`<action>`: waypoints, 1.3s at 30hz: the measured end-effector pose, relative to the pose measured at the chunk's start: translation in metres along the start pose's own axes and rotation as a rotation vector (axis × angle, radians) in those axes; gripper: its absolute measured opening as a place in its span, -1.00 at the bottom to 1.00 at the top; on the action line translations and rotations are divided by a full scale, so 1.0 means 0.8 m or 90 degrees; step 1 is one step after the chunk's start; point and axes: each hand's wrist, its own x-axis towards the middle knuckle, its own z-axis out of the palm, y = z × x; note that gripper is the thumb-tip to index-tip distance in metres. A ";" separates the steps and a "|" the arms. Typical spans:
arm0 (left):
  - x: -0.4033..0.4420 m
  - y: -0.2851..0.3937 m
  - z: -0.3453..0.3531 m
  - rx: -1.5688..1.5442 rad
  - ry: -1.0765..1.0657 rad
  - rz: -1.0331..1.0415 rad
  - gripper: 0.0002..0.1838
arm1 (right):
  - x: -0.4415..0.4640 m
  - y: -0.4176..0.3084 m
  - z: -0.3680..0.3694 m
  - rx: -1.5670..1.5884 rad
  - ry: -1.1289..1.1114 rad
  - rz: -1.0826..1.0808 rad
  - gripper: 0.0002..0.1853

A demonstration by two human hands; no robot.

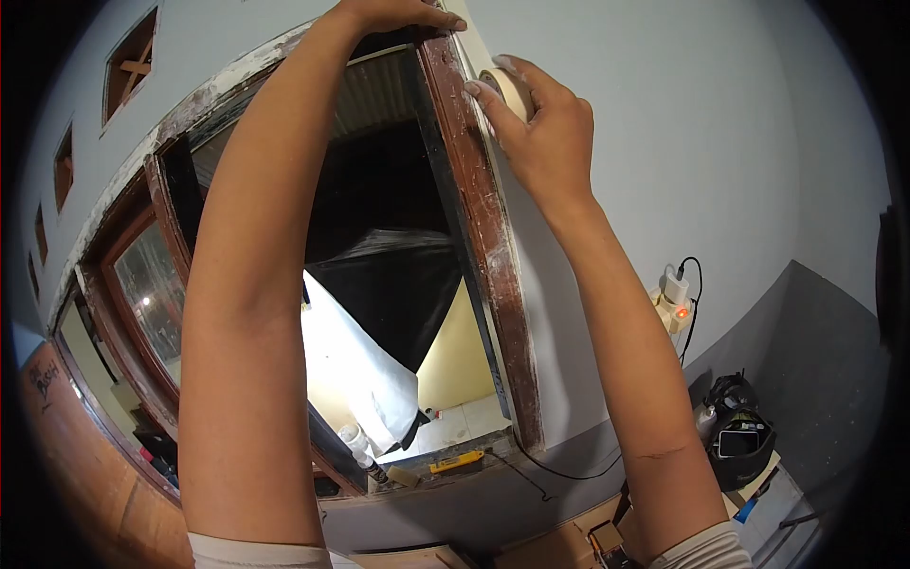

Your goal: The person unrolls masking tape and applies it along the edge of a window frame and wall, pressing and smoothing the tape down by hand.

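Note:
My right hand [552,133] is closed around a roll of masking tape [515,95], held beside the upper right edge of a brown wooden window frame [474,180]. A pale strip [474,66] runs along the frame's edge by the roll; whether it is tape I cannot tell. My left hand [403,13] reaches to the frame's top corner, with a stretched-out finger touching there. The top of the image cuts off part of this hand. Chipped, whitish patches mark the frame's paint.
A yellow cutter knife [457,462] and a white bottle [358,444] rest on the sill. Black sheeting [389,294] hangs behind the opening. On the right are a plugged-in charger [675,289] with a cable and a black bag [744,455] holding a phone [738,443].

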 end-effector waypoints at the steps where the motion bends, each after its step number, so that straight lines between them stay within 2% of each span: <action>1: 0.000 0.001 -0.001 0.030 -0.006 -0.005 0.22 | 0.001 0.000 -0.001 -0.001 0.001 0.000 -0.44; 6: -0.002 -0.004 -0.001 0.063 -0.001 0.008 0.24 | 0.010 0.004 0.001 -0.005 -0.022 0.005 -0.44; 8: -0.001 0.002 -0.003 0.186 -0.004 0.009 0.28 | 0.014 0.002 0.001 -0.014 -0.035 0.007 -0.43; 11: -0.002 0.006 -0.004 0.088 -0.004 -0.046 0.33 | 0.015 -0.002 -0.001 -0.044 -0.050 0.003 -0.42; 16: -0.006 -0.004 0.002 0.083 0.022 -0.002 0.38 | 0.020 0.002 0.000 -0.051 -0.061 0.014 -0.42; 18: -0.005 -0.006 0.003 0.075 0.022 0.001 0.39 | 0.023 0.002 0.001 -0.081 -0.020 -0.069 -0.49; 19: -0.004 -0.004 0.003 0.084 0.024 -0.009 0.39 | 0.023 -0.002 -0.003 -0.081 -0.020 -0.068 -0.49; 21: -0.003 -0.005 0.004 0.093 0.025 -0.018 0.38 | 0.027 -0.015 -0.015 -0.027 -0.122 0.104 -0.53; 24: -0.002 -0.008 0.006 0.077 0.020 -0.015 0.38 | 0.033 -0.020 -0.016 -0.043 -0.151 0.130 -0.56; 26: -0.002 -0.002 0.005 0.087 0.009 -0.057 0.38 | 0.035 -0.020 -0.013 -0.056 -0.167 0.142 -0.55; 30: -0.002 -0.003 0.004 0.061 0.007 -0.031 0.38 | 0.040 -0.024 -0.009 -0.100 -0.205 0.171 -0.52; 32: -0.004 0.003 0.005 0.150 0.013 -0.063 0.38 | 0.043 -0.029 -0.010 -0.123 -0.216 0.176 -0.52; 36: -0.003 0.004 0.003 0.145 0.011 -0.053 0.37 | 0.051 -0.045 -0.018 -0.176 -0.270 0.213 -0.51; 39: -0.002 0.006 0.002 0.113 0.003 -0.091 0.35 | 0.052 -0.049 -0.022 -0.222 -0.248 0.184 -0.53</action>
